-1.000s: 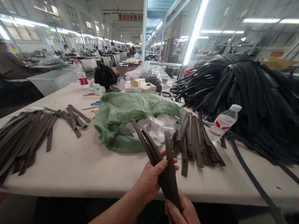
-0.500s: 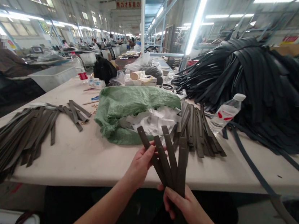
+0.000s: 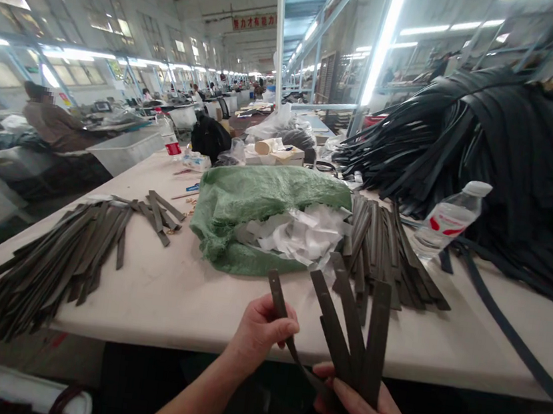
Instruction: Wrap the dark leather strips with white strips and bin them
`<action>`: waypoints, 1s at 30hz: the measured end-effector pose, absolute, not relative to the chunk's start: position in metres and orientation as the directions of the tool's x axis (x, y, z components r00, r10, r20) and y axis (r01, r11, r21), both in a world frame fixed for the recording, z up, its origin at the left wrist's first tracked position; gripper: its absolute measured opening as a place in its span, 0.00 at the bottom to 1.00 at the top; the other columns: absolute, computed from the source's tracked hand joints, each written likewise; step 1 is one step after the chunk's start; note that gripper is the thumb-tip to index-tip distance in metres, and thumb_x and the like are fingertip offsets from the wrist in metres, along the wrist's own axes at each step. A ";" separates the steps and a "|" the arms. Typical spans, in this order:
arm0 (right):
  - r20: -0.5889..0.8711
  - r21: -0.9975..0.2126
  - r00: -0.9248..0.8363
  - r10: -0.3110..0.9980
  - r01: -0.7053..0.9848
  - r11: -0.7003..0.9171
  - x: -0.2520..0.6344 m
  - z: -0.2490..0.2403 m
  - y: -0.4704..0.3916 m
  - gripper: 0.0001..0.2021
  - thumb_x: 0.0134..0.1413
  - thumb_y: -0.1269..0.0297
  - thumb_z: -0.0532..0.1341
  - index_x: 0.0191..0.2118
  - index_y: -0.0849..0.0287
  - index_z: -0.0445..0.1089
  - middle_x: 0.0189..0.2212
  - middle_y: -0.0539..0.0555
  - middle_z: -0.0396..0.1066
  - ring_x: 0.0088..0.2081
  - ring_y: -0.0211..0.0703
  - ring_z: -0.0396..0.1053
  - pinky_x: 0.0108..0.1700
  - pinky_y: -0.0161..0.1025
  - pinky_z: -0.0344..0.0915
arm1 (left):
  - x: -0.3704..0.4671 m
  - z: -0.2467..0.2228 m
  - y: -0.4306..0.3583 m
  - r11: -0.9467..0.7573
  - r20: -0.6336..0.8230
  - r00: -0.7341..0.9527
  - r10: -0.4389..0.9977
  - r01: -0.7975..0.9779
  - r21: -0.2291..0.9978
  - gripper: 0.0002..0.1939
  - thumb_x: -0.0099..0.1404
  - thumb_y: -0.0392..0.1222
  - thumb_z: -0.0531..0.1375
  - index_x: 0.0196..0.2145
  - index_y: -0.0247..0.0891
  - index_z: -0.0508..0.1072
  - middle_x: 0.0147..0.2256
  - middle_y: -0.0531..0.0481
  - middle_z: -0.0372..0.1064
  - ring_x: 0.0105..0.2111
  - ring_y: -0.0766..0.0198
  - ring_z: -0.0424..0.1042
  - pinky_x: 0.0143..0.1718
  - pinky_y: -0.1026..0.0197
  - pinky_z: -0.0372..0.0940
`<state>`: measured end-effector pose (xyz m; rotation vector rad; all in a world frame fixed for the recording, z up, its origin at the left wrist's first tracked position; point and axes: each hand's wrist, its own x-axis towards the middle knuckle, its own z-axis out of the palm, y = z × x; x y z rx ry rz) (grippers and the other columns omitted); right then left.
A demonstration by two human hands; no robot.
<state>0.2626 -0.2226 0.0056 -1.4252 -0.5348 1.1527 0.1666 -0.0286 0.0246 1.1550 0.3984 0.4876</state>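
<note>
My left hand pinches one dark brown strap near its upper end, and that strap bends down toward my other hand. A fanned bunch of flat dark straps is gripped in my right hand, thumb across the front. The lower ends of the bunch run down out of sight at the bottom. Both hands are in front of the table's near edge. Just beyond them lies a pile of similar straps, and behind my left hand sits a green woven sack spilling white pieces.
A larger strap pile hangs over the front edge at left, with a few loose straps beside it. At right stand a water bottle and a big heap of black strips. A seated person is at far left.
My left hand has drawn one strap away from the bunch, so it now curves apart on the left. The view has turned slightly left.
</note>
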 end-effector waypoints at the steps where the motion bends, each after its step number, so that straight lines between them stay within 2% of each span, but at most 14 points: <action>1: -0.309 -0.945 0.436 0.845 -0.243 -0.221 0.261 0.007 -0.220 0.23 0.57 0.45 0.60 0.46 0.60 0.72 0.36 0.58 0.76 0.38 0.50 0.74 0.43 0.44 0.70 | 0.170 0.021 -0.036 0.320 -0.087 0.801 0.593 -0.135 0.938 0.18 0.47 0.49 0.71 0.24 0.34 0.70 0.20 0.55 0.64 0.17 0.72 0.60 0.17 0.69 0.54; 3: -0.227 -0.974 0.485 0.845 -0.119 -0.194 0.257 0.010 -0.214 0.19 0.58 0.48 0.59 0.46 0.57 0.74 0.43 0.58 0.76 0.47 0.53 0.72 0.52 0.46 0.66 | 0.177 0.015 -0.052 0.319 -0.136 0.757 0.640 -0.100 0.942 0.19 0.48 0.50 0.71 0.25 0.35 0.69 0.18 0.56 0.62 0.16 0.72 0.59 0.17 0.69 0.55; 5: -0.146 -0.985 0.536 0.832 0.003 -0.174 0.254 0.010 -0.209 0.17 0.58 0.49 0.59 0.44 0.56 0.75 0.44 0.57 0.75 0.49 0.54 0.70 0.55 0.45 0.64 | 0.184 0.012 -0.065 0.322 -0.158 0.742 0.651 -0.082 0.943 0.19 0.50 0.52 0.69 0.27 0.36 0.68 0.18 0.57 0.61 0.16 0.71 0.59 0.18 0.68 0.55; 8: -0.072 -0.974 0.628 0.775 0.123 -0.190 0.256 0.001 -0.207 0.18 0.58 0.48 0.58 0.35 0.57 0.76 0.34 0.56 0.77 0.39 0.52 0.73 0.46 0.43 0.69 | 0.192 0.014 -0.064 0.248 -0.087 0.785 0.613 -0.087 0.965 0.18 0.56 0.54 0.65 0.29 0.36 0.68 0.20 0.55 0.64 0.18 0.69 0.62 0.20 0.67 0.57; 10: -0.074 -0.970 0.681 0.728 0.121 -0.211 0.263 -0.006 -0.212 0.19 0.58 0.47 0.58 0.31 0.58 0.75 0.27 0.56 0.75 0.31 0.49 0.73 0.38 0.41 0.71 | 0.193 0.021 -0.043 0.017 0.069 0.797 0.600 -0.099 0.995 0.17 0.60 0.54 0.61 0.29 0.36 0.70 0.23 0.51 0.66 0.22 0.67 0.65 0.25 0.65 0.62; 12: -0.121 -0.978 0.701 0.703 0.037 -0.205 0.274 -0.011 -0.222 0.20 0.56 0.46 0.59 0.31 0.59 0.75 0.25 0.55 0.74 0.28 0.46 0.72 0.34 0.39 0.70 | 0.193 0.030 -0.007 -0.350 0.275 0.736 0.618 -0.056 0.935 0.15 0.63 0.52 0.59 0.31 0.36 0.73 0.28 0.48 0.70 0.29 0.63 0.69 0.34 0.61 0.65; 14: -0.187 -0.980 0.696 0.693 -0.087 -0.177 0.283 -0.011 -0.233 0.20 0.55 0.46 0.61 0.34 0.60 0.75 0.25 0.55 0.74 0.27 0.45 0.71 0.32 0.39 0.70 | 0.196 0.038 0.036 -0.657 0.456 0.640 0.618 0.103 0.747 0.12 0.62 0.48 0.61 0.38 0.38 0.75 0.38 0.44 0.73 0.39 0.57 0.70 0.44 0.56 0.64; 16: -0.243 -0.969 0.689 0.683 -0.198 -0.145 0.288 -0.008 -0.242 0.20 0.52 0.45 0.63 0.35 0.60 0.74 0.25 0.54 0.73 0.25 0.45 0.70 0.30 0.39 0.70 | 0.200 0.041 0.076 -0.786 0.515 0.630 0.582 0.272 0.555 0.16 0.61 0.45 0.63 0.46 0.38 0.73 0.46 0.41 0.72 0.47 0.52 0.68 0.51 0.51 0.61; 17: -0.268 -0.961 0.685 0.678 -0.241 -0.137 0.289 -0.006 -0.245 0.20 0.51 0.45 0.64 0.36 0.61 0.74 0.24 0.54 0.73 0.25 0.45 0.70 0.29 0.39 0.69 | 0.203 0.041 0.091 -0.819 0.503 0.663 0.554 0.326 0.472 0.18 0.60 0.43 0.63 0.47 0.37 0.73 0.48 0.40 0.71 0.49 0.51 0.67 0.53 0.51 0.59; 19: -0.310 -0.945 0.682 0.663 -0.300 -0.133 0.288 -0.004 -0.247 0.21 0.50 0.45 0.65 0.35 0.61 0.74 0.24 0.54 0.72 0.24 0.45 0.69 0.29 0.40 0.68 | 0.208 0.040 0.112 -0.865 0.440 0.752 0.491 0.361 0.349 0.14 0.59 0.41 0.64 0.43 0.38 0.75 0.45 0.41 0.73 0.48 0.52 0.68 0.51 0.52 0.60; 22: -0.362 -0.921 0.686 0.631 -0.366 -0.131 0.286 -0.004 -0.244 0.21 0.48 0.44 0.66 0.34 0.61 0.74 0.24 0.54 0.72 0.24 0.45 0.69 0.28 0.40 0.67 | 0.214 0.041 0.122 -0.896 0.388 0.814 0.433 0.340 0.285 0.05 0.61 0.42 0.63 0.33 0.39 0.76 0.36 0.45 0.75 0.40 0.54 0.70 0.46 0.55 0.61; 25: -0.397 -0.902 0.678 0.619 -0.411 -0.130 0.285 -0.007 -0.239 0.22 0.48 0.44 0.66 0.34 0.61 0.74 0.24 0.54 0.72 0.25 0.44 0.69 0.28 0.39 0.67 | 0.217 0.053 0.124 -0.906 0.452 0.787 0.420 0.332 0.264 0.09 0.65 0.44 0.58 0.32 0.40 0.76 0.36 0.45 0.75 0.40 0.56 0.71 0.46 0.56 0.60; 30: -0.441 -0.868 0.666 0.601 -0.486 -0.098 0.290 -0.010 -0.230 0.22 0.45 0.45 0.69 0.33 0.62 0.74 0.24 0.54 0.73 0.25 0.41 0.68 0.28 0.36 0.66 | 0.217 0.089 0.133 -0.910 0.506 0.762 0.404 0.390 0.140 0.16 0.68 0.43 0.51 0.28 0.38 0.74 0.32 0.42 0.74 0.38 0.56 0.71 0.46 0.55 0.57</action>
